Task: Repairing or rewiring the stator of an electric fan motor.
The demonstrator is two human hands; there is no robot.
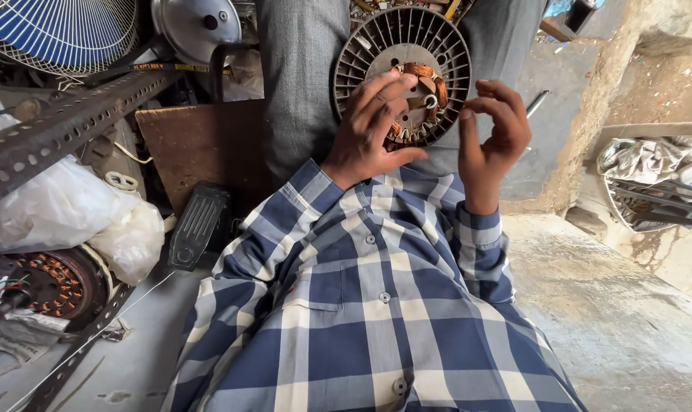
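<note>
A: Where's the fan motor (401,75) rn?

B: On the person's lap, grey trousers, top centre of view. Round finned housing lying face-up, copper stator winding (421,99) in the middle, shaft axis pointing roughly up at the camera.

A: Left hand (372,130)?

B: Resting right on it. Comes in from abt 7 o'clock of the disc, fingers spread flat over the winding, tips toward 1 o'clock. Not closed round anything, just pressing.

A: Right hand (492,133)?

B: Just off the rim at 3–4 o'clock, upright, thumb and forefinger pinched together. Maybe a thin wire between them, too small to tell.

A: So which is nearer the coil?

B: Left, it's touching. Right sits beside the housing edge, fingertips aimed in at 9 o'clock toward the winding.
</note>
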